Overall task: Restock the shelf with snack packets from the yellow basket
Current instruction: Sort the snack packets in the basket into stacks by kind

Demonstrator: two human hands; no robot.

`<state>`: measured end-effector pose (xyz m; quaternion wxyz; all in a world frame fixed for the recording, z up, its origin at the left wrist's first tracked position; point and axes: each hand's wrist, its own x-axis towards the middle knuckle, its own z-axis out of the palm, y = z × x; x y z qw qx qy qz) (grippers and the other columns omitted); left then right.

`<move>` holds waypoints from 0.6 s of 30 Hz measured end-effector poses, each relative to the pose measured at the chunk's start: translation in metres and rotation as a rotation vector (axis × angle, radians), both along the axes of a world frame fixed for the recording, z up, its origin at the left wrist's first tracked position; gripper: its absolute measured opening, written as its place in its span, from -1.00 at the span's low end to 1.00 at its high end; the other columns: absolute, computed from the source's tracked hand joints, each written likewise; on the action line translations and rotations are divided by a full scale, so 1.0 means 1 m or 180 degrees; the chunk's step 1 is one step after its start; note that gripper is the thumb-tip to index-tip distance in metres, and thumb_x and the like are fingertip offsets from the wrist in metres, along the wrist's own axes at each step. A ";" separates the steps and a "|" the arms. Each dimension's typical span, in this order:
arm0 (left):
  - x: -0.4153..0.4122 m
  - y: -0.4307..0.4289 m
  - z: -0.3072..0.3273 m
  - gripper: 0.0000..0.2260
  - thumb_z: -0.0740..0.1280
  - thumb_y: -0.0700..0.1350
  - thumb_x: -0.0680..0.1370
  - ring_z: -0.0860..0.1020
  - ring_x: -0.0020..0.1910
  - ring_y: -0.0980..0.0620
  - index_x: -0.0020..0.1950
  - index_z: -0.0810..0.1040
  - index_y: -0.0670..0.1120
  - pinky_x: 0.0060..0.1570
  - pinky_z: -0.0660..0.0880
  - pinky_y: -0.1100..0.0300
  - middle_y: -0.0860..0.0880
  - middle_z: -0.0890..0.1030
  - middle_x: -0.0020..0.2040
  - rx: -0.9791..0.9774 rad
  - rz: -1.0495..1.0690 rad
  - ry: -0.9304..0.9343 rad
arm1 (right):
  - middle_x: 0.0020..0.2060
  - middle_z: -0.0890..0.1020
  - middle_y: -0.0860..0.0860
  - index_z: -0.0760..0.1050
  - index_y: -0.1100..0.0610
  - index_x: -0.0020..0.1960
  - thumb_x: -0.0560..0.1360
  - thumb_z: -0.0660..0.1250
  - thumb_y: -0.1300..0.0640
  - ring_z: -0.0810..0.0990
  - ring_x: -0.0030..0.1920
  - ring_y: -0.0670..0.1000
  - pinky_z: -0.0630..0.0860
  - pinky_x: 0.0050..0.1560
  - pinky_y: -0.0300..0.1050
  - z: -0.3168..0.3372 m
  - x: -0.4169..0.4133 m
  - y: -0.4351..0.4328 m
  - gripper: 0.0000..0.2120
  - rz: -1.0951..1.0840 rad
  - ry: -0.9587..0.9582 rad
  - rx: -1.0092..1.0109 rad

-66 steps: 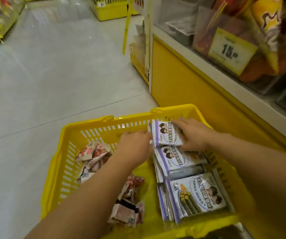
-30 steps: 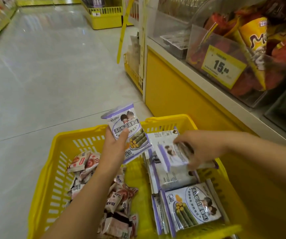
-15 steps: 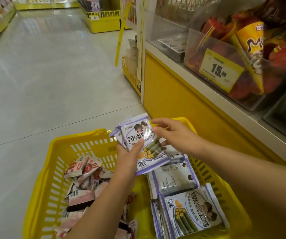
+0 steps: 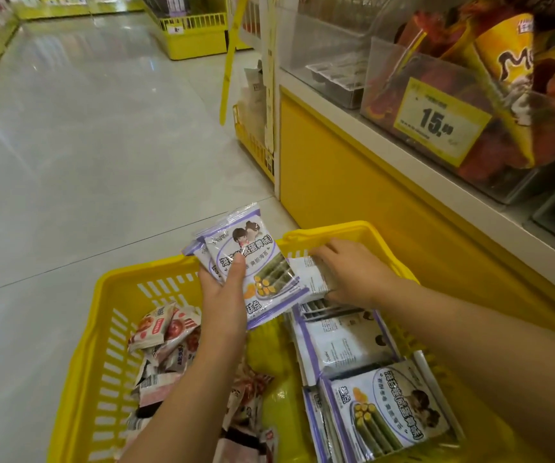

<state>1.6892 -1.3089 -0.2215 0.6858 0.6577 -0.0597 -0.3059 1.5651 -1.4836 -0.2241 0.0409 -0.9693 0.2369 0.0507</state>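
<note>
A yellow basket (image 4: 115, 315) stands on the floor below me. My left hand (image 4: 223, 289) holds a small stack of white and purple snack packets (image 4: 252, 262) above the basket's far rim, thumb pressed on the top one. Just to the right, my right hand (image 4: 349, 272) grips another white packet (image 4: 309, 279) at the basket's far right corner. More of the same purple packets (image 4: 383, 416) lie stacked in the basket's right half. Red and white packets (image 4: 166, 332) lie heaped in its left half.
A yellow shelf unit (image 4: 353, 182) runs along the right. On it stand clear bins of cone-shaped snacks with a yellow 15 price tag (image 4: 440, 121). Grey tiled floor (image 4: 85, 145) stretches left. Another yellow display rack (image 4: 192, 31) stands far back.
My left hand lifted purple packets out of the basket and holds them higher. My right hand added a packet to that stack, then went back down and took hold of another one.
</note>
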 end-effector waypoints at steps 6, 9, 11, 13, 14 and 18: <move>0.003 0.006 0.054 -0.20 0.34 0.33 0.29 0.47 0.33 -0.13 0.48 0.16 0.22 0.30 0.37 -0.23 0.02 0.45 0.40 -0.0331 0.0188 -0.0096 | 0.30 0.42 0.02 0.24 -0.02 0.44 0.36 0.48 -0.11 0.43 0.26 0.03 0.46 0.17 -0.03 0.054 -0.025 0.015 -0.26 -0.0693 -0.0644 0.0887; 0.003 0.014 0.097 -0.36 0.33 0.19 0.39 0.56 0.20 -0.10 0.44 0.25 0.13 0.25 0.44 -0.19 0.03 0.56 0.26 -0.0512 0.0295 -0.0475 | 0.08 0.58 0.07 0.34 0.03 0.35 0.42 0.47 -0.01 0.60 0.00 0.04 0.57 -0.04 0.01 0.106 -0.042 0.033 -0.43 -0.1325 -0.1794 0.2397; -0.003 0.022 0.126 -0.41 0.35 0.13 0.46 0.54 0.22 -0.04 0.45 0.25 0.14 0.28 0.42 -0.14 0.08 0.55 0.24 -0.0516 0.0203 -0.0834 | 0.02 0.59 0.16 0.36 0.15 0.36 0.51 0.36 0.03 0.59 -0.07 0.14 0.52 -0.08 0.11 0.144 -0.051 0.046 -0.53 -0.1568 -0.2497 0.3539; -0.012 0.031 0.152 -0.50 0.34 0.03 0.55 0.54 0.19 0.03 0.45 0.27 0.12 0.25 0.45 -0.04 0.11 0.55 0.22 -0.0521 0.0127 -0.1208 | 0.10 0.56 0.30 0.35 0.26 0.39 0.58 0.23 0.02 0.57 0.03 0.28 0.49 -0.10 0.08 0.181 -0.064 0.063 -0.53 -0.1647 -0.2978 0.4596; -0.019 0.035 0.164 -0.54 0.33 -0.01 0.57 0.55 0.18 0.04 0.45 0.29 0.10 0.20 0.48 0.04 0.10 0.56 0.22 -0.0553 0.0117 -0.1346 | 0.17 0.55 0.32 0.39 0.26 0.37 0.58 0.19 0.00 0.57 0.10 0.33 0.54 -0.10 0.07 0.199 -0.072 0.074 -0.54 -0.1667 -0.3108 0.5055; -0.059 0.048 0.206 -0.52 0.31 -0.03 0.58 0.52 0.21 0.01 0.48 0.25 0.10 0.14 0.40 0.13 0.07 0.53 0.27 -0.0633 -0.0025 -0.1691 | 0.15 0.62 0.23 0.64 0.15 0.14 0.44 0.21 -0.22 0.63 0.09 0.28 0.59 0.00 0.24 0.256 -0.109 0.115 -0.47 -0.1255 -0.3027 0.5894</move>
